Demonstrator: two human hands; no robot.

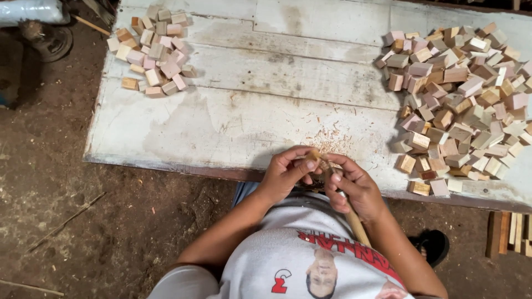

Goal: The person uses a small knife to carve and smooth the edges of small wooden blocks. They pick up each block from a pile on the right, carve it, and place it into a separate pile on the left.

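Note:
My left hand (pixel 285 173) pinches a small wooden block (pixel 313 155) between thumb and fingers at the near edge of a whitewashed board (pixel 249 111). My right hand (pixel 354 185) is closed around a tool with a long wooden handle (pixel 357 224) that runs back toward my body; its tip meets the small block. Both hands touch each other over the board's edge. Fine wood shavings (pixel 327 135) lie on the board just beyond them.
A large heap of small wooden blocks (pixel 463 99) covers the board's right side. A smaller pile of blocks (pixel 155 52) sits at its far left corner. Dirt floor surrounds the board; wooden strips (pixel 510 232) lie at right, a sandal (pixel 435 243) near them.

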